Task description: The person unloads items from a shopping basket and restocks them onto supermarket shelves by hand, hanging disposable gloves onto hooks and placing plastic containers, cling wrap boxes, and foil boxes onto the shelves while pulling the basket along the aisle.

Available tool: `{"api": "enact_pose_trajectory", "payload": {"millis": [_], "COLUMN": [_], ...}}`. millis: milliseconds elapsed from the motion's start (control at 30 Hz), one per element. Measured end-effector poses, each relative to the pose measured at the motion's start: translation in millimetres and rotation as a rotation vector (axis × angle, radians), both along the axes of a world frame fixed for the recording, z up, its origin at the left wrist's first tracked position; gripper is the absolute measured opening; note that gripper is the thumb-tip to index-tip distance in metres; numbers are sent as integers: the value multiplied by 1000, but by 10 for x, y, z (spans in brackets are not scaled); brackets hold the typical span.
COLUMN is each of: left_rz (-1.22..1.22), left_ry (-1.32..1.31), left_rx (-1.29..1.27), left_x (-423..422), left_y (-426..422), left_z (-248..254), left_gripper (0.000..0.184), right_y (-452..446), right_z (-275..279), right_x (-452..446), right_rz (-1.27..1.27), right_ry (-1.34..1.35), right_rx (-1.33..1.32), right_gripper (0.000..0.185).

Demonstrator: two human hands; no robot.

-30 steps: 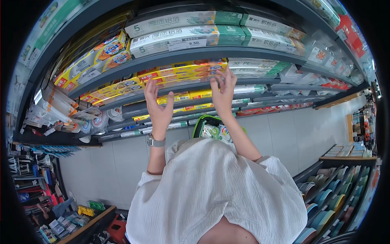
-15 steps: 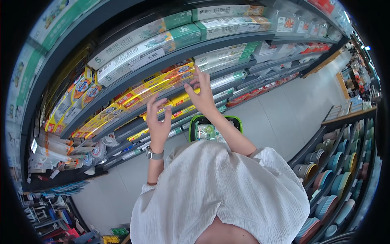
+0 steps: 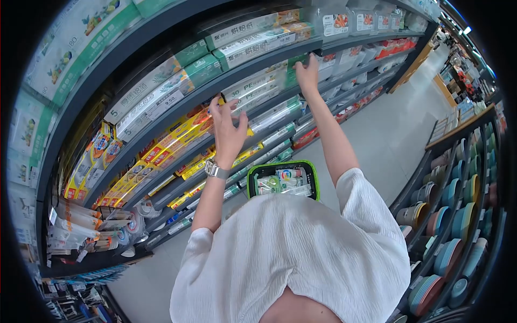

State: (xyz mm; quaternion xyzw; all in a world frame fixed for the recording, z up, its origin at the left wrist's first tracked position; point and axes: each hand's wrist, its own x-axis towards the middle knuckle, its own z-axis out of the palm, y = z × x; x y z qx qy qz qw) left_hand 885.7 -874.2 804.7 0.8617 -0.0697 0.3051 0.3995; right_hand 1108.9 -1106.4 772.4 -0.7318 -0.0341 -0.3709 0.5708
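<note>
My left hand, with a watch on its wrist, is raised at the shelf where the yellow boxes meet the white PE boxes. Its fingers are apart and hold nothing. Farther right, my right hand reaches to the green end of the PE boxes. Its thumb and index finger are apart at that end, and no box is lifted between them. The other fingertips are partly hidden. White and green boxes lie on the shelf above, over a price label.
A green-rimmed basket with packages stands below, in front of my body. Stacked bowls fill racks at the right. Clear containers are at the upper right, and hanging packs at the left. Shelf edges cross the view.
The view has shifted right along the shelf. My right hand has moved from the end of the yellow boxes to the green end of the PE boxes. My left hand has risen closer to the shelf.
</note>
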Motion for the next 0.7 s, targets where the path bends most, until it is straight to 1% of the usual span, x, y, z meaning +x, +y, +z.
{"api": "enact_pose_trajectory", "payload": {"millis": [67,100,133,167,200,267,300,400,467,533,567,600,667,700], "left_rz": [29,34,39,38,45,-19,-22,-20,-3,18,22,25,60,86], "left_ry": [-42,-38,-33,58,50,72,130,129,118,112,66,21,18,7], "left_rx": [10,-31,-73,-107,-103,-82,-107,-90,-82,-77,-88,-98,-81,-69], "left_x": [72,112,137,143,183,257,253,231,212,182,193,196,67,-7], "left_y": [-43,-72,-101,-131,-139,-158,-149,-171,-218,-264,-281,-296,-378,-403], "left_z": [-1,14,39,97,89,72,48,-50,-58,-78,-77,-79,27,49], "left_gripper": [40,41,42,41,41,39,40,37,36,35,34,34,32,29], "right_y": [-30,-25,-25,-28,-34,-47,-61,-71,-77,-96,-106,-105,-121,-162], "right_z": [210,245,210,186,159,144,143,128,204,207,190,159,-15,-116], "right_x": [-116,-111,-77,-32,14,39,68,59,-37,-81,-86,-103,-111,-126], "right_rz": [200,205,225,245,253,295,302,350,323,335,337,346,338,345], "right_ry": [267,258,238,218,211,233,229,244,208,230,243,249,114,124], "right_rx": [49,56,44,30,33,62,66,113,53,57,58,63,190,197], "right_gripper": [53,53,50,46,46,40,40,40,38,42,46,46,55,55]}}
